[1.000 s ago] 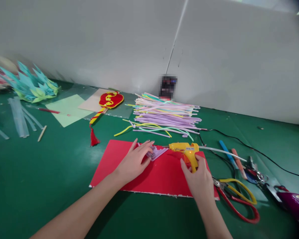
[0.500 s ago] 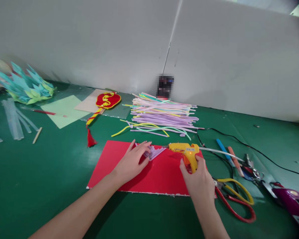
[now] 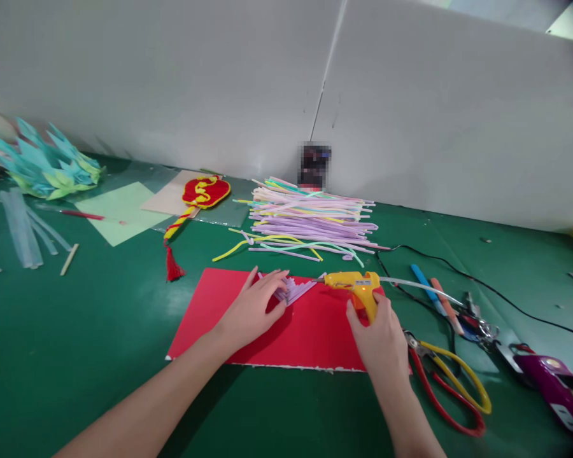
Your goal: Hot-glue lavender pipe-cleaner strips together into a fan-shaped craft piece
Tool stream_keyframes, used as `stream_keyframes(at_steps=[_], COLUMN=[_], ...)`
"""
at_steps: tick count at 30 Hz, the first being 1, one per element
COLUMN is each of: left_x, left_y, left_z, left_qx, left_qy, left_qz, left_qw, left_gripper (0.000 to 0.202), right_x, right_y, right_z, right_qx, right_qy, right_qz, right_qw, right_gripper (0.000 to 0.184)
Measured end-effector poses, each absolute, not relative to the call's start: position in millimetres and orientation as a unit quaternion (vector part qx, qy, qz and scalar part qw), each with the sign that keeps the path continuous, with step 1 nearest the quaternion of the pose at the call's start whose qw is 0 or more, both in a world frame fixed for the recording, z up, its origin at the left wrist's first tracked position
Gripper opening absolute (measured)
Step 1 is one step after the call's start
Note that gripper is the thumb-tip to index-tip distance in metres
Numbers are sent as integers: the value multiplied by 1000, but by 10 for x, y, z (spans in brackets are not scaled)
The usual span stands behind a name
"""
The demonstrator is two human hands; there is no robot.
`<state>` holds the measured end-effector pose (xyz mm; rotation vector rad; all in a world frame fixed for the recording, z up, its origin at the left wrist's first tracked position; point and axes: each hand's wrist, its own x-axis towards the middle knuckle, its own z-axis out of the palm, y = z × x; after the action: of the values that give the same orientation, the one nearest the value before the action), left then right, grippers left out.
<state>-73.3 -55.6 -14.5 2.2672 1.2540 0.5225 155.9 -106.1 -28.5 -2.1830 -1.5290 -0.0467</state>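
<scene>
My right hand [image 3: 382, 337] is closed around the handle of a yellow hot glue gun [image 3: 346, 280], its nozzle pointing left. A clear glue stick [image 3: 420, 287] runs out of the gun's back. The nozzle tip is at the right end of a cluster of short lilac pipe cleaners [image 3: 296, 291] on a red board [image 3: 310, 340]. My left hand [image 3: 255, 312] lies over the left part of that cluster, with thumb and fingers apart and touching it. Part of the cluster is hidden beneath the fingers.
Behind the board lies a pile of pastel pipe cleaners [image 3: 310, 216]. Pliers [image 3: 449, 381], a blue pen [image 3: 427, 289] and a purple-handled tool [image 3: 549, 381] are at right. At left are a red-yellow fan ornament [image 3: 205, 193], green paper [image 3: 119, 213] and glue sticks [image 3: 21, 229].
The glue gun has shifted very slightly, with its nozzle still by the lilac cluster. My left hand stays in place. The whole view has moved a little.
</scene>
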Motion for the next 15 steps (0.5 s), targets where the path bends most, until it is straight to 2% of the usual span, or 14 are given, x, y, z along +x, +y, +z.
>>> stream_keyframes(at_steps=[7, 10, 15], left_x=[-724, -724, -733], left_y=[-557, -554, -553], left_z=[-143, -154, -166], left_qx=[833, 833, 833], left_qy=[460, 461, 462], left_qz=[191, 189, 190], left_qw=[242, 239, 238], left_gripper=[13, 13, 12], right_x=[1789, 1919, 1964], right_y=[-939, -849, -682], right_z=[-175, -173, -233], right_qx=[-775, -757, -720], right_qy=[-509, -528, -586], right_qz=[8, -13, 30], right_qw=[374, 386, 371], right_gripper=[51, 50, 42])
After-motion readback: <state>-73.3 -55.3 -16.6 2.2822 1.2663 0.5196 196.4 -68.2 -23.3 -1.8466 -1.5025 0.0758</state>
